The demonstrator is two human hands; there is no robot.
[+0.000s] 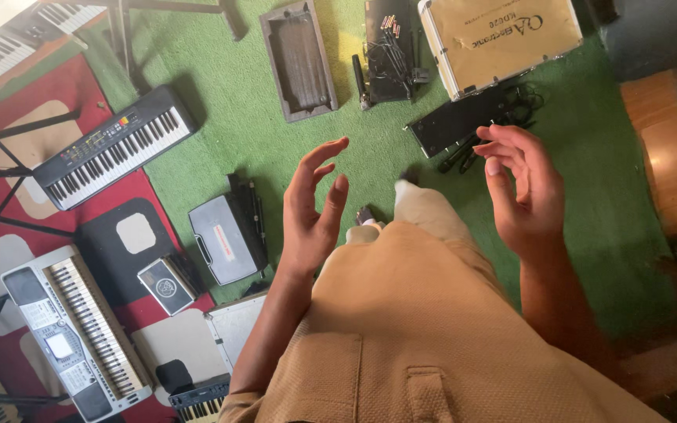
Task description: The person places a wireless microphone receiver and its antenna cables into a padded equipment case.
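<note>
Both hands are hanging open and empty over the green carpet, and the flat black metal box [456, 119] is lying slantwise just past the right hand [525, 194], farther from the left hand [313, 210].

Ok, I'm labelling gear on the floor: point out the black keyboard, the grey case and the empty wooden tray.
black keyboard [115, 146], head view, on its white keys.
grey case [225, 239], head view, middle of its lid.
wooden tray [299, 59], head view, on its inner floor.

Left hand [313, 205] raised, open, right hand [523, 188] raised, fingers curled, both empty
</note>
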